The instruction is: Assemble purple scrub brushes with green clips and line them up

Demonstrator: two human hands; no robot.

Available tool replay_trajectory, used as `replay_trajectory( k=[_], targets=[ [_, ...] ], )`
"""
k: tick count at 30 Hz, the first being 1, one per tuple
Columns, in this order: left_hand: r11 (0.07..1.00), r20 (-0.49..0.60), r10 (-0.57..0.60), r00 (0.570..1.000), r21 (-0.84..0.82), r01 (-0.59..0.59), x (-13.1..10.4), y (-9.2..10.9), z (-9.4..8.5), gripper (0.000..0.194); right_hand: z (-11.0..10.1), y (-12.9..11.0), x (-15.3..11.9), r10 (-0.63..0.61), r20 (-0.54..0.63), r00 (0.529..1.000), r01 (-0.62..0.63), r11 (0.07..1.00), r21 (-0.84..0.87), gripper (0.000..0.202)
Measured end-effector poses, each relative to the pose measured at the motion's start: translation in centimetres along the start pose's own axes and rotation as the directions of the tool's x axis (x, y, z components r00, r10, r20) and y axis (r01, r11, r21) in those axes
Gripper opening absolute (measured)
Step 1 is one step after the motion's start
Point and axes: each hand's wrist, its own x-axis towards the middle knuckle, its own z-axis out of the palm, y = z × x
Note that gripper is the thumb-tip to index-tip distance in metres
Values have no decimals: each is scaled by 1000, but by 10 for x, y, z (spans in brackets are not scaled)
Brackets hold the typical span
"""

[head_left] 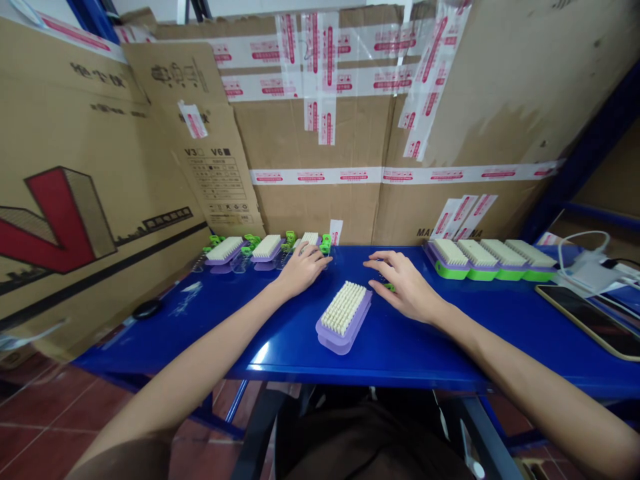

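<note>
A brush point(344, 312) with cream bristles and a purple base lies bristles up on the blue table in front of me. Behind it on the left, my left hand point(305, 268) hovers over the last brush of the back row, fingers loosely bent and apart, beside a small green part point(327, 241). My right hand point(407, 288) is just right of the nearest brush, fingers and thumb spread. A bit of another green piece point(389, 287) shows beneath its fingers; the rest is hidden, and I cannot tell whether the hand touches it.
Purple brushes point(267, 247) with green and clear plastic parts line the table's back left. Several brushes with green bases point(453, 268) stand together at the back right, near a phone point(593, 320) and white cables point(583, 267). Taped cardboard point(320, 207) walls the back edge.
</note>
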Motion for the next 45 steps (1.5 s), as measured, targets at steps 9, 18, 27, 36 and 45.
replay_trajectory(
  k=[9,18,27,36,45],
  targets=[
    [999,-41,-50,998,-18,49,4,1,-4,29,6,6,-1,67,7,998,-66,993,-98,37],
    [998,-57,-65,996,-15,64,5,1,-7,27,19,24,-8,153,36,988,-139,957,-256,31],
    [996,-76,-70,995,50,74,4,3,-11,24,18,21,-10,148,108,983,-109,945,-309,37],
    [992,-50,-122,991,22,123,4,11,-23,22,13,18,-12,84,273,958,36,913,-406,11],
    [956,-55,-189,980,-240,171,1,16,-39,24,5,10,-6,23,165,986,35,939,-341,29]
  ],
)
